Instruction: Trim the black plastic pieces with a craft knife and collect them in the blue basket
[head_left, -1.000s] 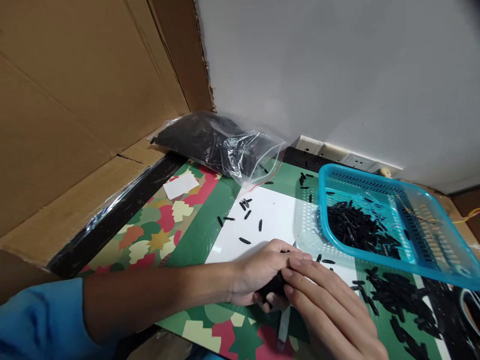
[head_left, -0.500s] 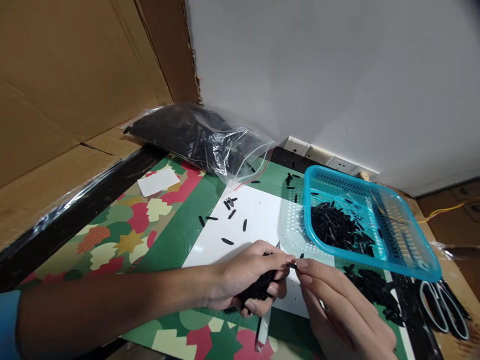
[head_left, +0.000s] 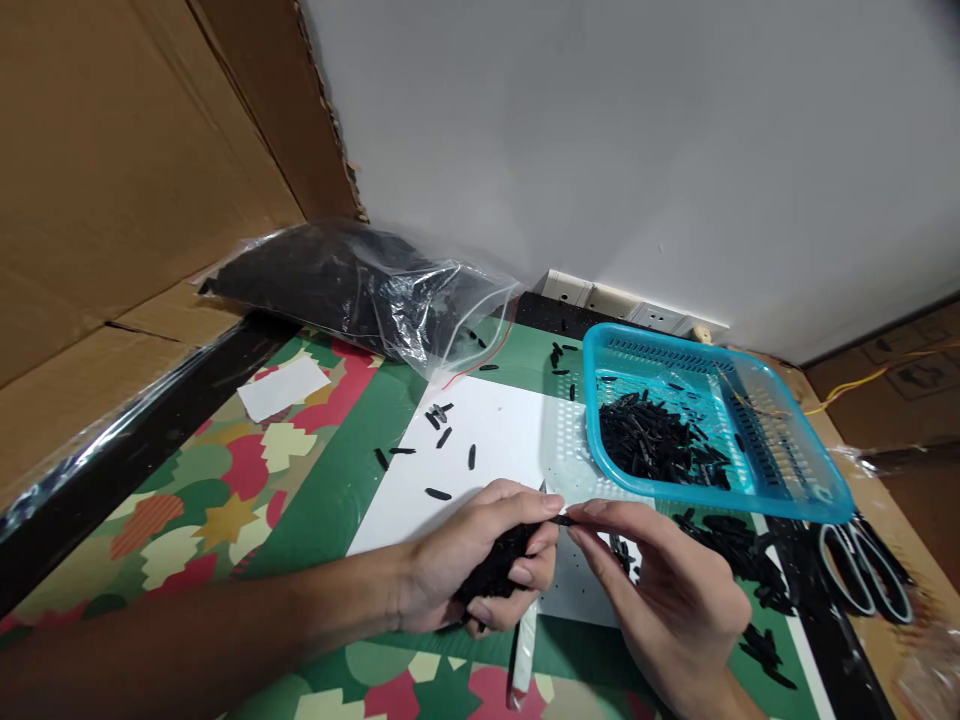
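Note:
My left hand [head_left: 501, 560] is closed around a bunch of small black strips [head_left: 496, 565], its thumb and forefinger pinching one black strip [head_left: 561, 520] that sticks out to the right. At that strip's other end, the thumb and forefinger of my right hand [head_left: 660, 580] are pinched together. Both hands are over a white paper sheet [head_left: 502, 430], where several loose black strips [head_left: 438, 494] lie. What material the strips are made of cannot be told. A white stick-like tool [head_left: 523, 655] lies under my left hand, partly hidden.
A blue plastic basket [head_left: 787, 505] with many black strips stands to the right. Scissors [head_left: 862, 570] and more strips [head_left: 727, 540] lie beside it. A zip bag [head_left: 337, 290] filled with something black rests at the back left. Behind are cardboard [head_left: 135, 120] and a power strip [head_left: 615, 303].
The view has shifted a little to the right. My right hand has turned slightly, its fingers more curled, and the strip between both hands shows more plainly.

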